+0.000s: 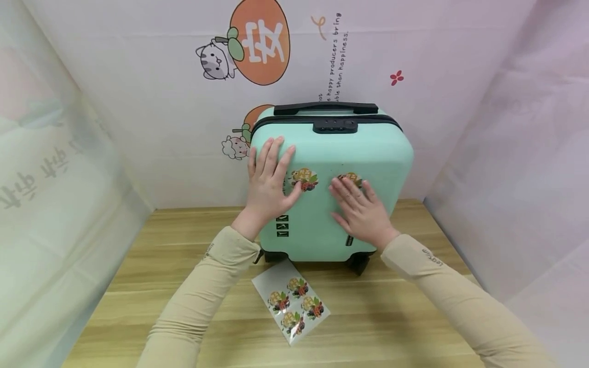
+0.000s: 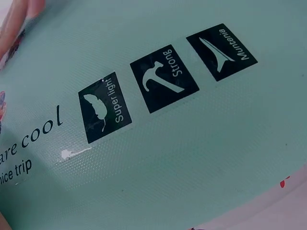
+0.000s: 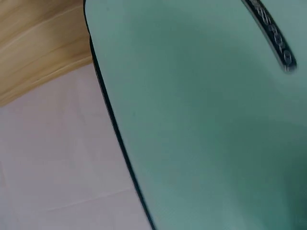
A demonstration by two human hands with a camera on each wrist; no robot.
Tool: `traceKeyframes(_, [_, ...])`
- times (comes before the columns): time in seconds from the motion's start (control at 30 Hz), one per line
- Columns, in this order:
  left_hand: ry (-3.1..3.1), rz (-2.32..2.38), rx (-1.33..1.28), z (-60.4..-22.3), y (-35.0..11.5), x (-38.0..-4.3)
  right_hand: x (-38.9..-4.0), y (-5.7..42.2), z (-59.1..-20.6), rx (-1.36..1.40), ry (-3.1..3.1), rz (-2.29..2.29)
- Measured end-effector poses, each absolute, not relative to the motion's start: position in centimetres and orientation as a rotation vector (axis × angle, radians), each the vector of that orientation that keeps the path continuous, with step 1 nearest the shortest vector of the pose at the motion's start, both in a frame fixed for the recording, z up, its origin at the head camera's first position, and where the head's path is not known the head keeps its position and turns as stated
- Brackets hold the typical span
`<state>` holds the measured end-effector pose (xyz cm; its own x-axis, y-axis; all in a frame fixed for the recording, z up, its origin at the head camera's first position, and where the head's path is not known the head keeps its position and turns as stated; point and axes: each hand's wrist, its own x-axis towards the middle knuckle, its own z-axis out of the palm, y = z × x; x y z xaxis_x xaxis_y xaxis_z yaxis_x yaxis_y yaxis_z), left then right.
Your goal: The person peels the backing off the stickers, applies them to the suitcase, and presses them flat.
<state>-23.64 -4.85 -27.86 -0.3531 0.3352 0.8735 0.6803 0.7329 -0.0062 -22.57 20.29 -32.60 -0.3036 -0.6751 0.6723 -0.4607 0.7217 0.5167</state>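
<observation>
A mint-green suitcase stands upright on the wooden table, its black handle and combination lock on top. Spread out on the upper left of its front is my left hand, fingers straight. Beside that thumb a fruit sticker is stuck on the shell. My right hand lies with extended fingers against the front, its fingertips over the lower part of a second fruit sticker. Black printed labels show up close in the left wrist view. The right wrist view shows bare shell and a dark nameplate.
A sticker sheet with several fruit stickers lies on the table before the suitcase. Behind it hangs a pale printed cloth, with more cloth at both sides. The suitcase's black wheels rest on the wood.
</observation>
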Motion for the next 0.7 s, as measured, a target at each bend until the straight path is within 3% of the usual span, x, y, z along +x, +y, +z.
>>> traceKeyframes(0.13, [-1.968,-0.449,-0.776,-28.0,-4.7,-23.7,-22.6,20.1,-33.2,0.935,-1.946,-0.348])
traceKeyframes(0.43, [-1.956,-0.472,-0.777,-28.0,-4.6,-23.7,-22.7,20.8,-31.5,0.764,-1.995,-0.218])
traceKeyframes(0.7, [-1.944,-0.468,-0.765,-28.1,-4.7,-23.6,-22.4,20.4,-33.4,0.924,-1.908,-0.317])
